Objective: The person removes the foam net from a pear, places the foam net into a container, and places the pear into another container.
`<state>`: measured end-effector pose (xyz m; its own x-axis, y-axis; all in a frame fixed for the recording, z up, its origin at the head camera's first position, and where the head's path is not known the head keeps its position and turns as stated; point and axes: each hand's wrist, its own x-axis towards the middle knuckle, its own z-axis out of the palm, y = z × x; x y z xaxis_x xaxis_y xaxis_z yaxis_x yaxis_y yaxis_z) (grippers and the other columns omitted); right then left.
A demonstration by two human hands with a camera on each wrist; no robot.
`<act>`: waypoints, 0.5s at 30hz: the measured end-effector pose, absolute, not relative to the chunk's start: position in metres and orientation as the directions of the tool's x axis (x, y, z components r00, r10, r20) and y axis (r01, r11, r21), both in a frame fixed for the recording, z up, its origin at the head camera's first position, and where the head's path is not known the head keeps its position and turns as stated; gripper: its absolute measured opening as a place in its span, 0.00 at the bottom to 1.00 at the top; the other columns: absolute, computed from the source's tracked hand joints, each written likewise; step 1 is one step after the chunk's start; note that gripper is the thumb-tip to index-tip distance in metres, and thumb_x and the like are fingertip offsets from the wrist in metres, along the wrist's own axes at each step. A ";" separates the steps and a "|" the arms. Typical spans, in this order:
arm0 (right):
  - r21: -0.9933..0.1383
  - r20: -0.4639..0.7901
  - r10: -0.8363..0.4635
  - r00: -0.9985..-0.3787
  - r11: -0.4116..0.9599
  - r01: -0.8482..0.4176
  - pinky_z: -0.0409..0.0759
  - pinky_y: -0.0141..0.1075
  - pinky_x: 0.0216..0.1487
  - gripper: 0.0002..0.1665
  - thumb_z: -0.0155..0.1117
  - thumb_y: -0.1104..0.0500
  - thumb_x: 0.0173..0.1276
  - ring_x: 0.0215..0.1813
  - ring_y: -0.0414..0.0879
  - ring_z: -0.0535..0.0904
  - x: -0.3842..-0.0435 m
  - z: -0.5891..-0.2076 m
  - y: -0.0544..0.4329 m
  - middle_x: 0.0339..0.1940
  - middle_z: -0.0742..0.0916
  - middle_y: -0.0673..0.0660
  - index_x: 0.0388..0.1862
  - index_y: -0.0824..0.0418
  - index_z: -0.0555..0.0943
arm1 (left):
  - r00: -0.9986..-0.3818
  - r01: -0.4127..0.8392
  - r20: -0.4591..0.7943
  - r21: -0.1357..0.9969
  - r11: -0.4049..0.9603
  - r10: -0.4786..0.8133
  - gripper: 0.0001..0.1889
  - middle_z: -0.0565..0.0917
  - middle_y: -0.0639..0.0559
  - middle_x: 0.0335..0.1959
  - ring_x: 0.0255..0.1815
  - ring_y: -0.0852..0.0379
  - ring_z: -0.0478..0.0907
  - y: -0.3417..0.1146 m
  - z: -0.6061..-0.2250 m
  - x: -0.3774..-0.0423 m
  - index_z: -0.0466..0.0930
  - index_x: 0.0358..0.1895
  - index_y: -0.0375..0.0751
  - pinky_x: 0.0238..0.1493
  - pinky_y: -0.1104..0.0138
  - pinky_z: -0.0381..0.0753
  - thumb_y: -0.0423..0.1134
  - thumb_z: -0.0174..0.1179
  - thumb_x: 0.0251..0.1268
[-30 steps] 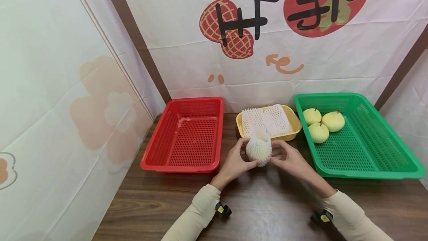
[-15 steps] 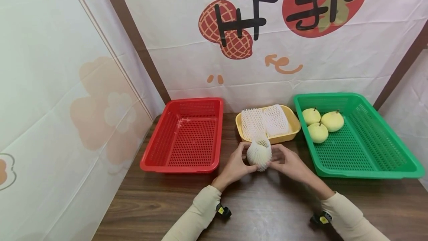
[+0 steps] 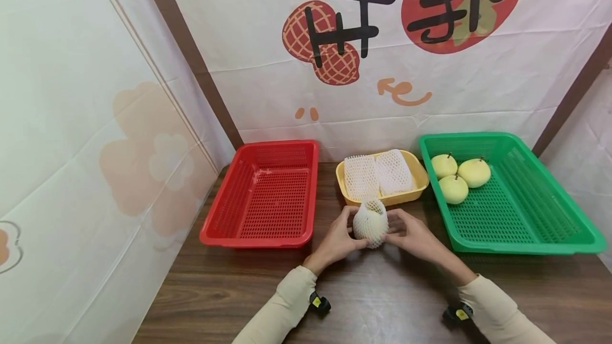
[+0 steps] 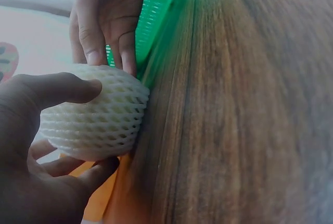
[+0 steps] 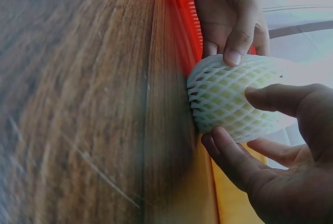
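Note:
A pale yellow pear in a white foam net sleeve is between both hands, near the middle of the table. My left hand grips it from the left, thumb on the near side and fingers curled behind. From the right, my right hand holds it likewise between thumb and fingers. In the left wrist view the foam net wraps the fruit's side; in the right wrist view yellow skin shows through the mesh. The sleeve's upper end stands loose above the pear. Its base sits at or just over the tabletop; I cannot tell which.
Behind the hands is a yellow tray with flat foam net sleeves. A red basket stands at the left. The green basket at the right holds three pears. A printed cloth hangs behind.
Both hands have come down slightly toward the near side with the netted pear, away from the yellow tray. Their hold on it looks the same.

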<state>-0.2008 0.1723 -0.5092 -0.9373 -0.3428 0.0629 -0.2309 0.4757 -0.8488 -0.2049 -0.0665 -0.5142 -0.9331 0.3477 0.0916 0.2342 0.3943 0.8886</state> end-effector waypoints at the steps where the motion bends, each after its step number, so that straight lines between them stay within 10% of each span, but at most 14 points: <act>1: -0.848 0.064 -0.344 -0.937 0.477 -0.233 0.88 0.50 0.55 0.28 0.75 0.61 0.71 0.58 0.61 0.88 -0.201 -0.510 0.172 0.59 0.87 0.68 0.65 0.67 0.76 | -0.934 0.230 0.088 0.889 0.395 0.346 0.38 0.75 0.40 0.71 0.72 0.45 0.76 -0.067 -0.514 -0.205 0.68 0.69 0.40 0.66 0.58 0.83 0.30 0.78 0.57; 15: -0.852 0.021 -0.351 -0.936 0.484 -0.200 0.88 0.48 0.54 0.27 0.75 0.61 0.71 0.57 0.59 0.88 -0.202 -0.511 0.174 0.58 0.87 0.67 0.64 0.66 0.76 | -0.930 0.207 0.053 0.893 0.401 0.363 0.38 0.75 0.41 0.71 0.72 0.47 0.76 -0.067 -0.513 -0.203 0.67 0.71 0.42 0.67 0.57 0.83 0.34 0.78 0.60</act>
<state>-0.2020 0.1742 -0.5108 -0.9362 -0.3508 0.0212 -0.2005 0.4836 -0.8520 -0.2034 -0.0669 -0.5128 -0.9304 0.3628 0.0529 0.2070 0.4007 0.8925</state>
